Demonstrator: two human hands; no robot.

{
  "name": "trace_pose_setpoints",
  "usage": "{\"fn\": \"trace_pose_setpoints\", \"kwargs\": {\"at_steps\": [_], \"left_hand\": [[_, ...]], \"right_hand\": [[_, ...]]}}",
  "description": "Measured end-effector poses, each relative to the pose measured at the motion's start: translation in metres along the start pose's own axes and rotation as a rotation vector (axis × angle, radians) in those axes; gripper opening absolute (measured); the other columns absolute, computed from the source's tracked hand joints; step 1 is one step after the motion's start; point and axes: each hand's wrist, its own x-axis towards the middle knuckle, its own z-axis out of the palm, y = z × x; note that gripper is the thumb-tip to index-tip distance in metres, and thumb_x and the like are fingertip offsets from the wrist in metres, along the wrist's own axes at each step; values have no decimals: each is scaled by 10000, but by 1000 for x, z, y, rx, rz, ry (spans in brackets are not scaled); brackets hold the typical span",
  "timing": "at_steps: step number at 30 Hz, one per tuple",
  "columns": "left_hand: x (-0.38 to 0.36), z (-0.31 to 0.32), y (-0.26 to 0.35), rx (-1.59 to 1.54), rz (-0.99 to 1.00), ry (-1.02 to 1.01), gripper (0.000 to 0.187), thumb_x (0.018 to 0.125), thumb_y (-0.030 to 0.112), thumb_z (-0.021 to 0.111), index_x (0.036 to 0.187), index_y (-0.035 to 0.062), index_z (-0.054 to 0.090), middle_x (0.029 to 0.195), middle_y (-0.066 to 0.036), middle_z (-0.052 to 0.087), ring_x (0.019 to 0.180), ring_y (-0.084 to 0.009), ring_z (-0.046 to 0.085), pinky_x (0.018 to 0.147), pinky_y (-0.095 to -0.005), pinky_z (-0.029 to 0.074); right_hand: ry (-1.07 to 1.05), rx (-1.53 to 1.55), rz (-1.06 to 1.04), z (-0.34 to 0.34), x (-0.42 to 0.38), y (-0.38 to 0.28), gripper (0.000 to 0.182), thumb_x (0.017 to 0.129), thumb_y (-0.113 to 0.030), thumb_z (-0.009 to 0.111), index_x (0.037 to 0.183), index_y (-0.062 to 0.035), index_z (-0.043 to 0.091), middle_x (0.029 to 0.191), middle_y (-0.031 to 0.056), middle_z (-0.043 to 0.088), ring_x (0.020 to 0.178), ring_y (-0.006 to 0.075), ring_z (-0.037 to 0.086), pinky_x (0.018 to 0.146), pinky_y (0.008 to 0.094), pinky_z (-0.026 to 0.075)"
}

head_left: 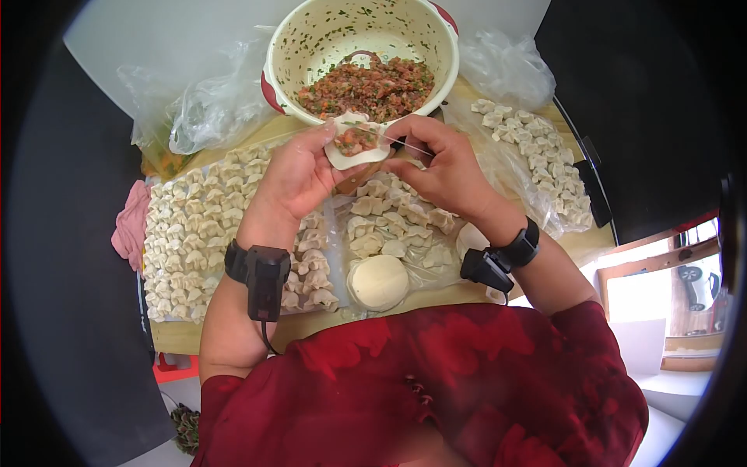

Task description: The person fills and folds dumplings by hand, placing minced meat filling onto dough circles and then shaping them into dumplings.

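Observation:
Over the near rim of a large cream bowl (280,58), my left hand (303,167) holds a round dumpling wrapper (358,159), thumb and fingers closed on its left side. A lump of meat filling (355,140) flecked with green lies in the middle of the wrapper. My right hand (443,167) is closed at the wrapper's right edge, its fingers around a thin, pale, stick-like utensil (408,144) that points toward the filling. In the bowl is a mound of the same filling (369,87). A stack of round wrappers (379,282) sits between my forearms.
Rows of folded dumplings (194,233) cover the left of the table. More dumplings (389,214) lie in the middle, and others (545,159) on plastic at the right. Clear plastic bags (222,97) flank the bowl. A pink cloth (132,222) hangs at the left edge.

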Motion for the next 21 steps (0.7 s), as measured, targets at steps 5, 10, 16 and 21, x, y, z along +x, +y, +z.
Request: {"fn": "trace_pose_setpoints", "kwargs": {"at_steps": [5,10,16,21], "left_hand": [[-8,1,0,92,-7,-128,406,1011,292,389,1274,-12,451,1209,-136,579,1073,-227,601,908,-377,530],[-18,23,-8,210,71,-130,402,972,285,513,1234,-20,525,1126,-100,618,996,-190,621,837,-312,538],[-14,17,-20,328,137,-73,372,930,240,602,1195,-20,575,1082,-66,639,909,-139,631,799,-270,527],[-14,9,-20,291,141,-8,332,946,229,574,1180,-5,594,1043,-46,647,847,-114,627,755,-251,524]], "right_hand": [[20,78,21,6,10,-4,105,781,-63,704,862,-29,646,758,9,539,660,95,495,592,256,416],[35,348,219,12,18,-4,96,807,-91,697,850,-20,648,795,7,557,691,81,521,619,250,443],[99,386,221,22,18,2,160,816,-152,711,884,-23,644,815,4,573,739,81,545,656,255,471],[137,305,241,9,16,-3,248,801,-206,747,910,-19,627,804,6,589,747,75,547,674,240,465]]}}
